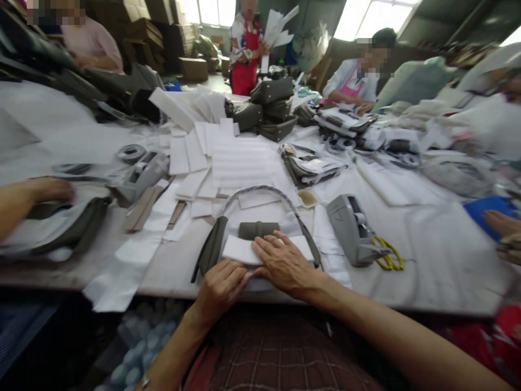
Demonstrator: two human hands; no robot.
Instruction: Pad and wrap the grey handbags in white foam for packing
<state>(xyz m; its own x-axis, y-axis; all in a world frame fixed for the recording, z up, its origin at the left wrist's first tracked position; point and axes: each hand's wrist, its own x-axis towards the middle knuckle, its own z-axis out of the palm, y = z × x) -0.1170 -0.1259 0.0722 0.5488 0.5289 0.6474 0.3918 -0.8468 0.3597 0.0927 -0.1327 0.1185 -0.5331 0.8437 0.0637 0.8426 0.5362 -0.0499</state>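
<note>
Right hand flat on a foam strip over an olive handbag

The right grip point(280, 263) lay palm down, fingers slightly fanned, across a white foam strip point(238, 250). The left grip point(223, 285) was curled at the strip's near edge; whether it pinched anything could not be told, since its own knuckles covered the fingertips. Under both sat the olive handbag point(209, 244), at the near edge of the desk point(443, 271), its handle point(260, 188) arched away and wrapped, its front largely hidden by the strip and the hands.

To the right, a grey tape dispenser point(345, 228) bore dark handwritten strokes on its side, too rough to read. Yellow scissor handles point(401, 259) showed beside it, the blades hard to make out. Beyond the handbag lay white foam sheets point(244, 160) and a small dish point(307, 198) of something amber, its contents unclear. A co-worker's hand point(51, 189) at left was blurred; another person's hand point(502, 222) was cut off by the right border.
</note>
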